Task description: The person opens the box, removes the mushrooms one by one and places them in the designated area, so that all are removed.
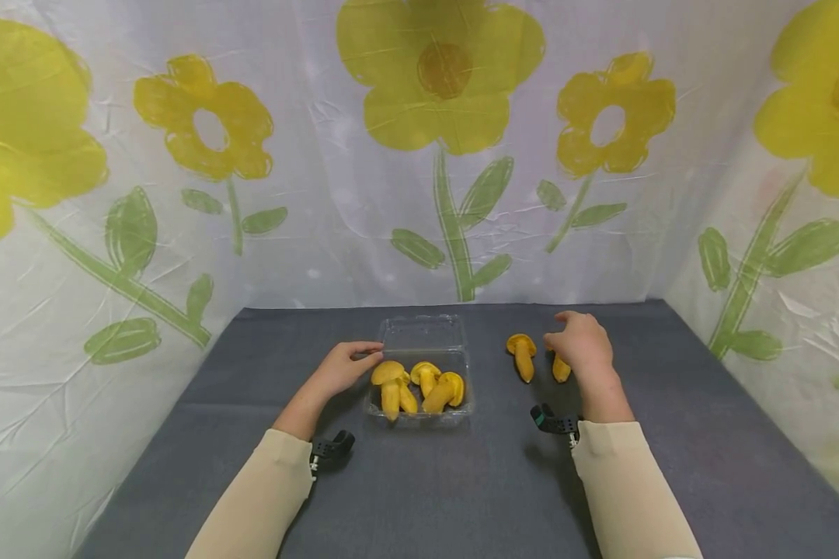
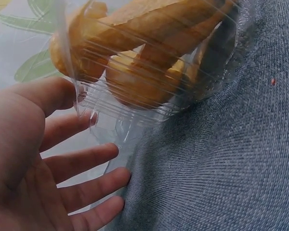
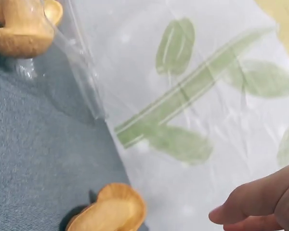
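In the head view my left hand point(image 1: 346, 366) is at the left side of a clear plastic clamshell box point(image 1: 419, 418). Its thumb point(image 2: 60, 94) reaches the box rim in the left wrist view, the other fingers spread out below. Several yellow-brown mushrooms point(image 1: 389, 373) lie inside the box. To the right, my right hand point(image 1: 583, 341) hovers over a mushroom point(image 1: 561, 369), whose upper part is hidden behind the hand. A gap shows between thumb and forefinger. Another mushroom point(image 1: 523, 359) lies just left of that hand, cap away from me.
The clear lid point(image 1: 422, 332) is folded back behind the box. A dark grey cloth point(image 1: 454, 489) covers the table. White sheets with painted yellow flowers point(image 1: 443, 70) hang behind and on both sides. Black straps point(image 1: 333, 445) with small devices are on the wrists.
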Demonstrator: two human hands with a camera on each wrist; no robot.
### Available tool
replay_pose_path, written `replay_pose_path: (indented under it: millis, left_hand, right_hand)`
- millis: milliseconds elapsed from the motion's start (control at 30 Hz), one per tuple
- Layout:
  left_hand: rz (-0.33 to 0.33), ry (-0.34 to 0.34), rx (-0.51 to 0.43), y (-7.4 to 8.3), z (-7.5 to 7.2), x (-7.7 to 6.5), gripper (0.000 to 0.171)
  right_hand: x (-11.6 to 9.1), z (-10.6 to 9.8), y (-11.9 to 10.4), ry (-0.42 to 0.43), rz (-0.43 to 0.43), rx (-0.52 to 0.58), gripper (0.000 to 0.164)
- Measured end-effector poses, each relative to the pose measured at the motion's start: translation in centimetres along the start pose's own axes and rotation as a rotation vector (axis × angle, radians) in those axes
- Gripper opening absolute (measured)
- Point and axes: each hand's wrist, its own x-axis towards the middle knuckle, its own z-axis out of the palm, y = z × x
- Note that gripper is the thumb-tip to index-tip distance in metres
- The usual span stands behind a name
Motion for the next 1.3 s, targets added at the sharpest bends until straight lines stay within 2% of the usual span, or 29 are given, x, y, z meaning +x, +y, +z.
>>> replay_pose_path:
  millis: [267,433,667,767,933,1133,1300]
  left_hand:
    - [-0.001,-0.006,-0.012,0.1,-0.1,-0.1,0.040]
    - [-0.003,-0.009,-0.019,0.2,-0.2,-0.3,0.040]
    - [0.003,-0.012,-0.008,0.2,-0.2,-0.2,0.041]
    - [0.000,-0.009,-0.007,0.2,-0.2,-0.2,0.040]
    - [-0.016,-0.005,-0.006,0.3,-0.2,-0.2,0.040]
    - [-0.005,-0.011,-0.006,0.3,-0.1,-0.4,0.040]
    - [-0.001,-0.006,-0.004,0.3,-0.1,-0.4,0.040]
  right_hand:
    - [-1.5,0.2,-2.7,0.032,-0.132,-0.028,0.056]
    - [-2.4,0.9,-4.3,0.052,-0.165,-0.058,0.054]
    - [-3.1,2.3,-5.9,0.002,-0.245,-0.100,0.054]
    - [-3.3,3.2,-6.5,-0.012,-0.307,-0.148,0.055]
    - [-3.7,4.7,-7.3,-0.082,-0.418,-0.225,0.053]
    - [-4.0,6.6,-7.5,-0.182,-0.515,-0.307,0.041]
    - [-4.3,8.3,-7.6,-0.186,-0.548,-0.333,0.032]
